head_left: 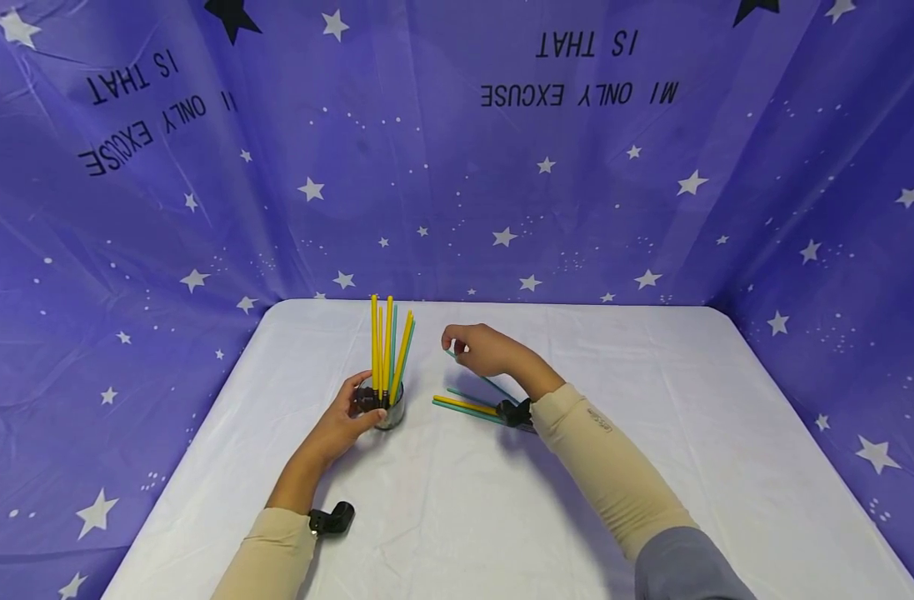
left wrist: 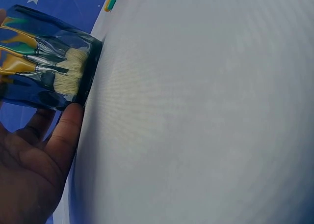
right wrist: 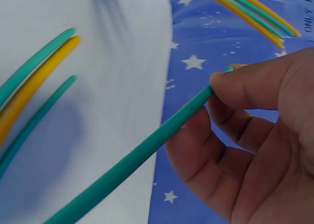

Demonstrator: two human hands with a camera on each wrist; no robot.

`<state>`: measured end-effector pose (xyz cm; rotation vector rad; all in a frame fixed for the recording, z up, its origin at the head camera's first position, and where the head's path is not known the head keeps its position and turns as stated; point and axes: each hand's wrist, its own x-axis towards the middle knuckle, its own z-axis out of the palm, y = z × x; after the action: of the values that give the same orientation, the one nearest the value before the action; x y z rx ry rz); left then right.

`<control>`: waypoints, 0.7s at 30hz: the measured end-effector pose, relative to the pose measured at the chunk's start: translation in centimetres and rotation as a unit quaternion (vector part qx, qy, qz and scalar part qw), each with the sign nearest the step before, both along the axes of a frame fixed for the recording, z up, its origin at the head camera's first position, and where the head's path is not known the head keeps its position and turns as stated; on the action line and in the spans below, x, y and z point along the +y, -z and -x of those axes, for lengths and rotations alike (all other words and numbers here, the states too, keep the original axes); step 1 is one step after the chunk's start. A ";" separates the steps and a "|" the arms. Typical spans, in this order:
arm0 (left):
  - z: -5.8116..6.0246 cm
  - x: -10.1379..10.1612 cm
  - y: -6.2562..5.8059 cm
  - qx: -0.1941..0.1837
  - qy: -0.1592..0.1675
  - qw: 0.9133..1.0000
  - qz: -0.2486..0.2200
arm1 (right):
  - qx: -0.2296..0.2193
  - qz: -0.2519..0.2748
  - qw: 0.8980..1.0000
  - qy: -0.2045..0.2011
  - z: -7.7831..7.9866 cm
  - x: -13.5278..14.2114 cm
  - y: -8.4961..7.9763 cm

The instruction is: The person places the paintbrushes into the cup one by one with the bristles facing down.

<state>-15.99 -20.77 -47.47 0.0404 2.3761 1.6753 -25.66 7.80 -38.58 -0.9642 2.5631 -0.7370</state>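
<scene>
A clear glass [head_left: 395, 414] stands upright on the table, holding several paintbrushes [head_left: 382, 350] bristle-end down with yellow and green handles raised. My left hand [head_left: 342, 435] grips the glass, thumb in front and fingers round its far side. Pale bristles [left wrist: 71, 71] show through the glass in the left wrist view. To the right, my right hand [head_left: 486, 350] pinches the handle tip of a green paintbrush [right wrist: 132, 167] between thumb and fingers. That brush slants down toward the table; its bristle end is out of sight. Below it lie more brushes [head_left: 464, 403], green and yellow, partly hidden by the wrist camera.
The table [head_left: 442, 517] has a white cloth. A purple curtain [head_left: 442, 192] with stars and lettering hangs behind and at both sides. Each wrist wears a black camera, the left one [head_left: 332, 519] hanging low beside the forearm.
</scene>
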 end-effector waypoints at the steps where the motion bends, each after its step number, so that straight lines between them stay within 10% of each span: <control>1: 0.0 0.0 0.0 0.000 0.000 1.000 0.001 | 0.003 0.011 1.000 0.002 0.0 0.1 -0.1; 21: 0.2 -0.1 0.1 0.002 0.001 1.000 0.003 | -0.077 0.245 0.960 0.108 -1.8 -0.6 -0.5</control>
<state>-16.21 -20.89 -47.56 0.0461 2.3819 1.6690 -23.88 7.21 -38.10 -0.7178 2.4170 -1.4960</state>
